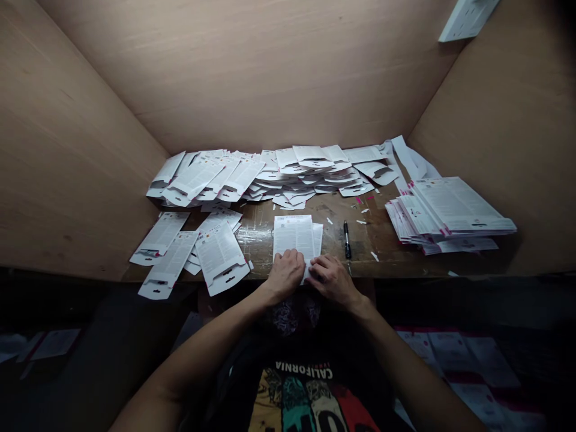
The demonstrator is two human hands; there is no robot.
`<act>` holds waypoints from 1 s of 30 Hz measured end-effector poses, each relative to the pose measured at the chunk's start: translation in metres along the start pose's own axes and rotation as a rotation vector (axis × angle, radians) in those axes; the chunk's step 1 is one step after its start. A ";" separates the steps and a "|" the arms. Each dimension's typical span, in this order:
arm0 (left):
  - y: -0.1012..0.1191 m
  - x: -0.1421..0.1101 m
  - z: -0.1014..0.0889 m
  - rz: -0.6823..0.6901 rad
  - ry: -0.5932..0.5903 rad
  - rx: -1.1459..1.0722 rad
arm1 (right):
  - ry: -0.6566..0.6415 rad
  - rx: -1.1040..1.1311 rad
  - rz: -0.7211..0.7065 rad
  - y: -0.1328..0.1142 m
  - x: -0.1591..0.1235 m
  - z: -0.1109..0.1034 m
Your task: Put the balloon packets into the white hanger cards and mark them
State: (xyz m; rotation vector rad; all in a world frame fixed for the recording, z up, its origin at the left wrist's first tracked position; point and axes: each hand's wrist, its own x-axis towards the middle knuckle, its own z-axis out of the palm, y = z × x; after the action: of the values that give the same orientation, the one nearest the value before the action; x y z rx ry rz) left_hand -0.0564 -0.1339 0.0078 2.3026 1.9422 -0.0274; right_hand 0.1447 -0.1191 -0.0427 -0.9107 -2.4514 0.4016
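A white printed card packet [293, 231] lies on the table in front of me, with a second white piece [317, 236] partly under its right side. My left hand [287, 275] is closed, its curled fingers pressing on the packet's near edge. At the near right corner, my right hand [333, 278] has its fingers bent together on the packet. The packet's near end is mostly hidden by both hands. A black pen [347, 240] lies to the right of my right hand.
Many similar packets [310, 157] are heaped along the back wall. Several loose ones [222, 255] lie at the left, some overhanging the front edge. A stack [459, 207] stands at the right. Small paper scraps [361, 222] dot the wooden table [252, 231]. Wooden panels [279, 72] enclose it.
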 end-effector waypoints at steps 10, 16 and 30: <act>-0.069 -0.020 -0.026 0.010 0.172 -0.391 | -0.058 -0.039 0.010 -0.009 0.004 -0.012; -0.013 -0.005 0.004 0.159 -0.013 -0.248 | -0.059 -0.033 -0.006 -0.011 0.002 -0.011; -0.042 0.008 -0.021 -0.264 0.032 -0.033 | -0.045 -0.069 -0.026 -0.005 -0.002 -0.005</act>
State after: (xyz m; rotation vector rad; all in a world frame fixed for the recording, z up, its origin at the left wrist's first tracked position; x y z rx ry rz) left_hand -0.0973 -0.1173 0.0239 2.0230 2.2307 0.0167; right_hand 0.1458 -0.1239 -0.0371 -0.9066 -2.5296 0.3336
